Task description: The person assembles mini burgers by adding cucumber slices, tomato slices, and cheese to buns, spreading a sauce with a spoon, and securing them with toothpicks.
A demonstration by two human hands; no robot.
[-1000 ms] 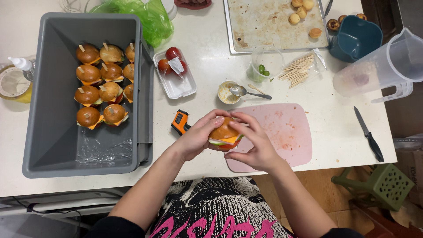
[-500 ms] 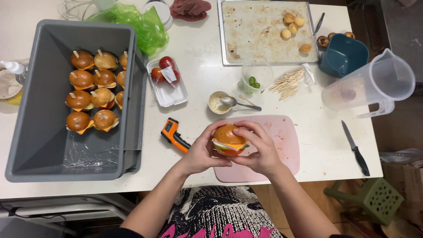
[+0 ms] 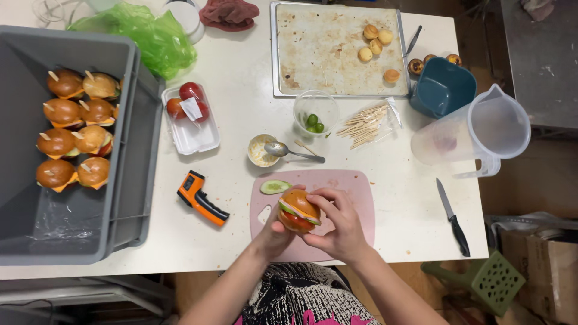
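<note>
Together, the left hand (image 3: 274, 232) and right hand (image 3: 342, 225) have their fingers closed around a small burger (image 3: 298, 210) (bun, cheese, tomato) over the pink cutting board (image 3: 352, 186), near a cucumber slice (image 3: 275, 187).

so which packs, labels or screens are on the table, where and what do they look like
Tomato tray: white foam tray right of the grey bin, red tomatoes with a white label on top.
Toothpick bag: clear plastic, below the baking sheet, pale sticks inside.
Green plastic bag: crumpled, top left.
No screen faces the camera.
</note>
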